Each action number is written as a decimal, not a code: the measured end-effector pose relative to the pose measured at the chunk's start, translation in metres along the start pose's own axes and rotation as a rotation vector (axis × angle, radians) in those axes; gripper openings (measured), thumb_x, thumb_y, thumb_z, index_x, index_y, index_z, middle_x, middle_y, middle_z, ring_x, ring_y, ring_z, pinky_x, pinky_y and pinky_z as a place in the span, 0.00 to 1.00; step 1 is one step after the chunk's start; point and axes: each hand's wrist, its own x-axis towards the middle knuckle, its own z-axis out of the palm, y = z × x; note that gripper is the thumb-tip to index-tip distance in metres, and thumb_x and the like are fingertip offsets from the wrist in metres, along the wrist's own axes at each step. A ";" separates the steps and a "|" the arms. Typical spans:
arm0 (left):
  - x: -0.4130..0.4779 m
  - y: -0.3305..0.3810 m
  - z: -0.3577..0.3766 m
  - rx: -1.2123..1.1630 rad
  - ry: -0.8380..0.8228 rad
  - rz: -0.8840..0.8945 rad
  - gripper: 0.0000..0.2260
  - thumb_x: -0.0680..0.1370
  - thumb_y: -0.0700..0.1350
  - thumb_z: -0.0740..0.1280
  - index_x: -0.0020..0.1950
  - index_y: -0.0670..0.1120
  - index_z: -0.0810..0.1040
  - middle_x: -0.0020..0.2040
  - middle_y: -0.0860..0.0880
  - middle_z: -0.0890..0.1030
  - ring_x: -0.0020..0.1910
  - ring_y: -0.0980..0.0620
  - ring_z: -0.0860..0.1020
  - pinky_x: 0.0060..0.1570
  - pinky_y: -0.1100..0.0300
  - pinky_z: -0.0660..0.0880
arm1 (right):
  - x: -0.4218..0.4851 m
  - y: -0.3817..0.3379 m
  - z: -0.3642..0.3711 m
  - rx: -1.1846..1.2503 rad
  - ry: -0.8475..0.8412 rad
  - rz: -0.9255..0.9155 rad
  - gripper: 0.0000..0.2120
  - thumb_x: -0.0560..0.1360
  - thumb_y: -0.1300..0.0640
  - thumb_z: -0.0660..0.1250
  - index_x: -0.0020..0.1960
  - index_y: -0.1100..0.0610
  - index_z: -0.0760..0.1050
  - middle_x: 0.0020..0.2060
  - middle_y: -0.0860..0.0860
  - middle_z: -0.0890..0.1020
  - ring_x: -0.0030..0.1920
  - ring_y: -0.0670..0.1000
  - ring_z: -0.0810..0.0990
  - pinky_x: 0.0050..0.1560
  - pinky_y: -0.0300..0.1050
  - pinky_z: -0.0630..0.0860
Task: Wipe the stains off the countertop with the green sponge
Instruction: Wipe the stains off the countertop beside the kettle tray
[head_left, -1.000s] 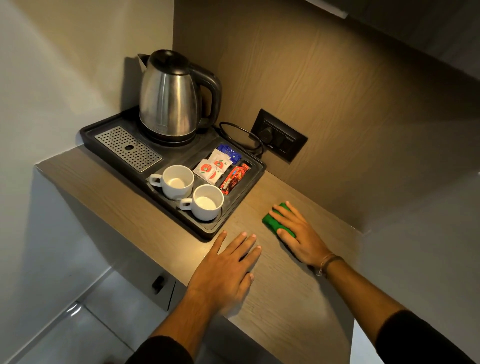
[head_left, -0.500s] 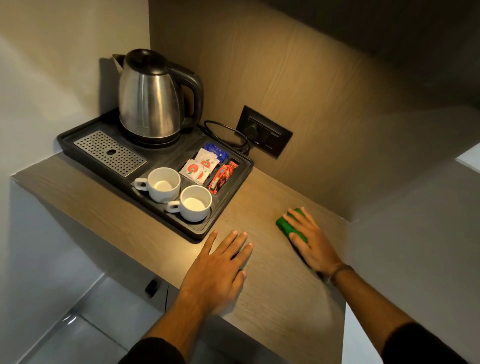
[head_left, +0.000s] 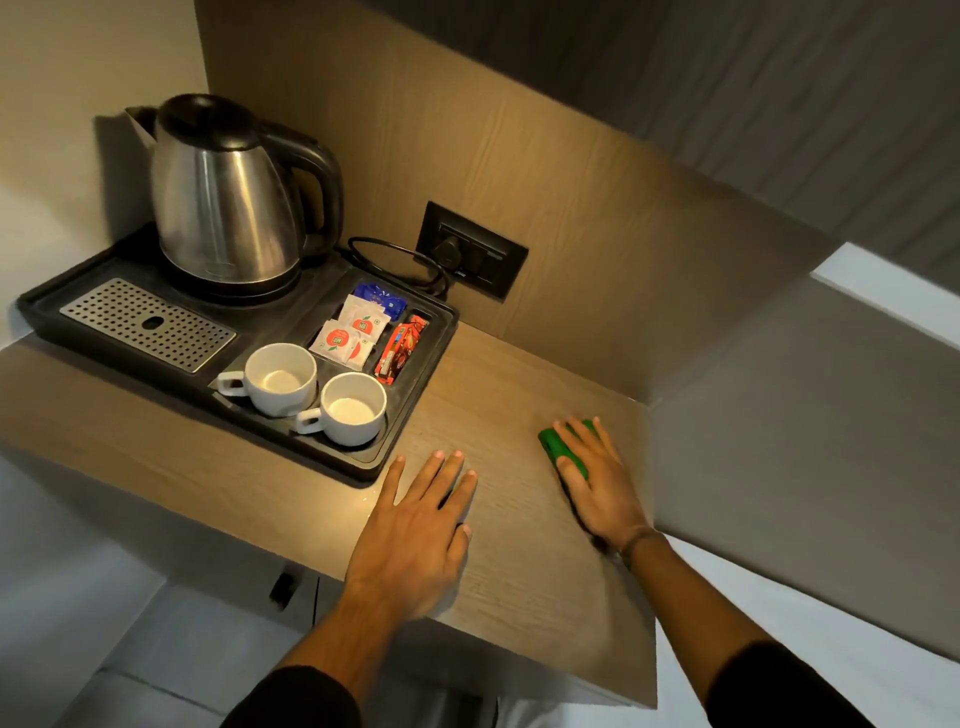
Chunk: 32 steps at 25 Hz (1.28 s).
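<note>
The green sponge (head_left: 555, 447) lies flat on the wooden countertop (head_left: 519, 561), close to its right wall. My right hand (head_left: 597, 480) presses down on the sponge with fingers spread over it; most of the sponge is hidden under the palm. My left hand (head_left: 415, 530) rests flat on the countertop near the front edge, fingers apart, holding nothing. I cannot make out any stains on the wood.
A black tray (head_left: 415, 415) fills the left of the countertop, holding a steel kettle (head_left: 223, 197), two white cups (head_left: 317, 395), sachets (head_left: 358, 332) and a metal drip grid (head_left: 145, 325). A wall socket (head_left: 472, 254) with a plugged cord sits behind.
My right hand has slid the sponge to the right, away from the tray and toward the right wall. The left hand has stayed in place on the counter.
</note>
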 end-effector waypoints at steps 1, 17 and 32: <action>0.000 0.000 0.001 0.007 0.003 0.000 0.29 0.83 0.59 0.44 0.84 0.52 0.47 0.85 0.48 0.46 0.83 0.48 0.41 0.79 0.35 0.45 | 0.005 -0.016 0.005 0.012 0.024 0.061 0.23 0.86 0.53 0.60 0.80 0.49 0.65 0.81 0.50 0.65 0.83 0.57 0.51 0.81 0.57 0.52; -0.016 0.015 0.004 0.004 0.008 0.062 0.29 0.84 0.56 0.49 0.84 0.49 0.49 0.85 0.47 0.49 0.83 0.46 0.44 0.79 0.34 0.46 | -0.159 -0.031 0.023 -0.043 -0.041 -0.064 0.25 0.86 0.43 0.52 0.82 0.39 0.55 0.83 0.42 0.58 0.84 0.50 0.45 0.81 0.60 0.50; -0.003 0.002 0.000 0.022 -0.004 0.014 0.28 0.85 0.56 0.50 0.83 0.49 0.51 0.85 0.46 0.52 0.83 0.46 0.48 0.79 0.35 0.48 | -0.159 -0.062 0.023 -0.041 -0.240 -0.044 0.40 0.76 0.43 0.61 0.83 0.38 0.43 0.84 0.42 0.48 0.82 0.53 0.35 0.78 0.63 0.41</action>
